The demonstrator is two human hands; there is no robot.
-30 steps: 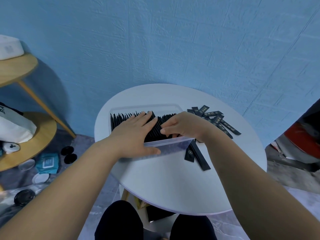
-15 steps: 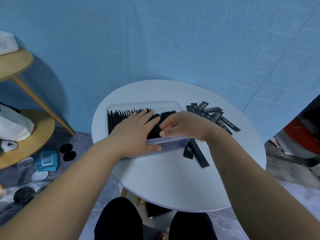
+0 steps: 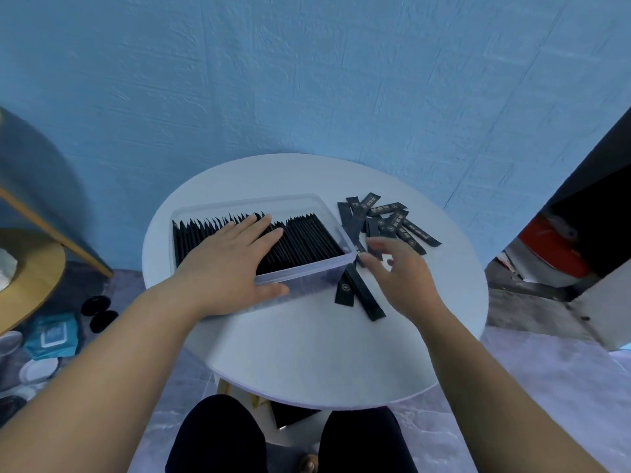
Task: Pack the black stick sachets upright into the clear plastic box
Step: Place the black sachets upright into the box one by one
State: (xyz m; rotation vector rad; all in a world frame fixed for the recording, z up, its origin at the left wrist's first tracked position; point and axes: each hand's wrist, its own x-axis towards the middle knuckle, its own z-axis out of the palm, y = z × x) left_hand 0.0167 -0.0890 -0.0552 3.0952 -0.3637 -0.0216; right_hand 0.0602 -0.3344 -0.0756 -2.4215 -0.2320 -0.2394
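The desk's (image 3: 307, 353) near half offers free passage; the packed clear box (image 3: 307, 276) fills the left, and loose sachets (image 3: 389, 220) litter the right.

The left hand (image 3: 232, 264) lies over the packed sachets (image 3: 307, 237), so the middle ones are hidden. The right hand (image 3: 399, 271) is blurry and covers part of the loose sachets (image 3: 389, 213). Their gold writing is too small to read. The wooden shelf (image 3: 34, 264) is cut off at the left edge

I'm seeing soft, cool, even light on the blue wall (image 3: 307, 80); the wide lens is bending the edges, the right grip (image 3: 399, 271) is blurring with motion, shadow is pooling far left.
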